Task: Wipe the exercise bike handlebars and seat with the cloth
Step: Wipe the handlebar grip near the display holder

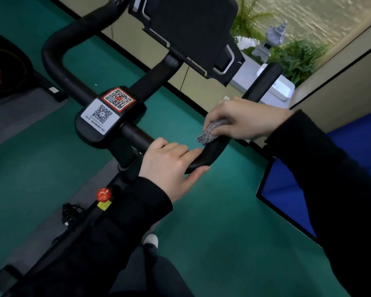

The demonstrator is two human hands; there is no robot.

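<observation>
1. On the right bend of the handlebars [212,151], we are pressing the cloth [211,130], bunched in our right hand [244,118].
2. Our left hand [169,166] is loosely gripping the bar; next, probably wiping outward.

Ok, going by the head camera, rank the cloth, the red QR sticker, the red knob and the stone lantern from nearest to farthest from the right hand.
1. Cloth: bunched under the right hand, on the handlebar.
2. Red QR sticker: to its left, on the handlebar's centre block.
3. Red knob: lower left, on the frame.
4. Stone lantern: far behind, among the plants.
</observation>
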